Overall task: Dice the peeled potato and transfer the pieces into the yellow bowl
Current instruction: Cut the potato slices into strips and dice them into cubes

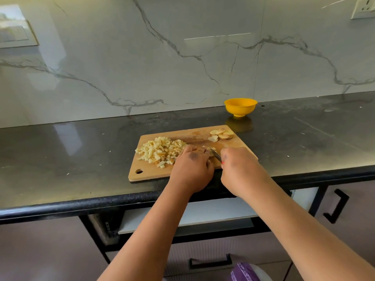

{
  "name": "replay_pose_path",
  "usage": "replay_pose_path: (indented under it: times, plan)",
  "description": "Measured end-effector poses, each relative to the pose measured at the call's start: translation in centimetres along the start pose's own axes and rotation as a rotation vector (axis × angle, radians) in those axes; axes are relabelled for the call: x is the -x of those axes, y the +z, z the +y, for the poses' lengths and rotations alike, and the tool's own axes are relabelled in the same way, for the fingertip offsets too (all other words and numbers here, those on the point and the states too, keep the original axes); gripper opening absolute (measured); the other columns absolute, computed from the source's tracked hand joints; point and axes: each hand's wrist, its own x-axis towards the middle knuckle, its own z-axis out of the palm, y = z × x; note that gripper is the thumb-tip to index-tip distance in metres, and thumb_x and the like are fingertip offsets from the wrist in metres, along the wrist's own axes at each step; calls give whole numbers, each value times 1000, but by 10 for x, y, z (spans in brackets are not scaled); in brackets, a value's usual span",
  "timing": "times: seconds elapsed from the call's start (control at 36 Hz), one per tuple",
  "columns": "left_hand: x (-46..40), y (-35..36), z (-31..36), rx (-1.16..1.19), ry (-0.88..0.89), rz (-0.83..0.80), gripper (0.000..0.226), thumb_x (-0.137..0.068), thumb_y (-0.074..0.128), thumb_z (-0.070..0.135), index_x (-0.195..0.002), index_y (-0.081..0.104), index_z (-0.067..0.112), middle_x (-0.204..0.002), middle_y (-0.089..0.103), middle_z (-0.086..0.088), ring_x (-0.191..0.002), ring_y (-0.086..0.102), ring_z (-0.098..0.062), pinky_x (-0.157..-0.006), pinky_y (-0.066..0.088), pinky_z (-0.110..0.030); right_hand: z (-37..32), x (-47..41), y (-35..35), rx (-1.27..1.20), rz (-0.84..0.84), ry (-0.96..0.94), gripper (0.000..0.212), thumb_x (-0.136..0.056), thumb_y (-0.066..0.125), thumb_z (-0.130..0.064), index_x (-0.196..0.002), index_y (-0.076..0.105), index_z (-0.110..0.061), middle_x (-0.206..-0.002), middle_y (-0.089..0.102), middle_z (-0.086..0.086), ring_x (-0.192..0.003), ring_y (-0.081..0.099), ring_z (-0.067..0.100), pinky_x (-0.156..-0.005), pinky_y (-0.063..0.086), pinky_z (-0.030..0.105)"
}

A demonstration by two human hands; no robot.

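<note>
Though near, slices (uncut) beyond hands.

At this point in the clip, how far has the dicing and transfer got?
Done: a large pile of diced potato sits on the cutting board. In hand: the left hand steadies a piece while the right hand works the knife. Left: a few potato slices remain uncut, and nothing shows in the yellow bowl, though its inside is barely visible.
</note>
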Motion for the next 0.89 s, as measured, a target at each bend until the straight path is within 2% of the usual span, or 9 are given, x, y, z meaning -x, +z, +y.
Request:
replay_pose_path:
  times: [0.08, 0.14, 0.17, 0.25, 0.36, 0.53, 0.64, 0.72, 0.89]
  plan:
    - [1, -2, 1, -2, -16, -16, 49, -99, 34, 31, -143, 51, 17, -146, 52, 3, -137, 32, -24, -108, 38, -37, 6, 13, -17, 51, -26, -4, 22, -90, 59, -7, -85, 43, -21, -73, 39, -4, -61, 39, 9, -53, 35, 21]
    - [2, -3, 1, 4, -19, -23, 48, -100, 35, 32, -145, 48, 19, -151, 46, 6, -140, 29, -22, -111, 36, -36, 12, 20, -28, 69, -17, -2, 12, -91, 59, -10, -87, 51, -18, -74, 44, -1, -62, 44, 11, -52, 35, 22]
    - [2, -3, 1, 7, -17, -22, 48, -101, 35, 32, -145, 48, 20, -151, 45, 6, -141, 27, -22, -111, 35, -37, 15, 21, -33, 68, -10, 0, 4, -91, 59, -12, -91, 57, -16, -78, 49, 0, -65, 48, 15, -54, 39, 24]
    - [4, -2, -1, 23, -20, -11, 46, -101, 35, 34, -142, 51, 19, -148, 50, 2, -145, 22, -24, -113, 31, -40, 19, 18, -36, 38, 82, -21, 10, -91, 61, -17, -100, 62, -14, -92, 60, 7, -76, 58, 22, -60, 47, 29]
    - [2, 2, -4, 42, -19, 2, 52, -100, 34, 35, -147, 44, 15, -151, 46, -2, -149, 15, -24, -118, 25, -44, 15, 8, -24, -31, 180, -42, 12, -91, 61, -15, -103, 60, -13, -93, 60, 7, -73, 54, 20, -48, 33, 22]
    - [4, 2, -4, 71, -32, 6, 41, -97, 32, 32, -117, 62, 12, -129, 63, -6, -142, 27, -28, -107, 39, -46, 5, 4, 1, -11, 121, -11, 9, -93, 55, -10, -96, 53, -18, -72, 37, -7, -60, 40, 9, -46, 28, 19]
    - [2, 5, -7, 93, -45, 38, 38, -90, 30, 38, -87, 61, 16, -105, 68, -3, -132, 37, -29, -99, 43, -43, -8, 3, 14, 33, 89, -61, 15, -97, 45, -6, -105, 54, -14, -83, 53, 1, -68, 47, 15, -58, 39, 26]
    - [2, 3, -5, 54, -34, 25, 34, -95, 38, 35, -94, 67, 17, -109, 69, 0, -133, 35, -26, -99, 40, -39, -12, 2, 16, 37, 45, -77, 17, -96, 46, -5, -109, 55, -13, -96, 60, 6, -74, 50, 17, -62, 42, 28]
    - [5, -2, 2, -15, -45, 32, 42, -96, 34, 34, -115, 66, 14, -116, 69, -3, -138, 33, -28, -116, 25, -47, 0, 20, -7, 71, -22, -74, 22, -87, 53, -1, -78, 43, -19, -73, 44, -2, -60, 42, 11, -47, 31, 21]
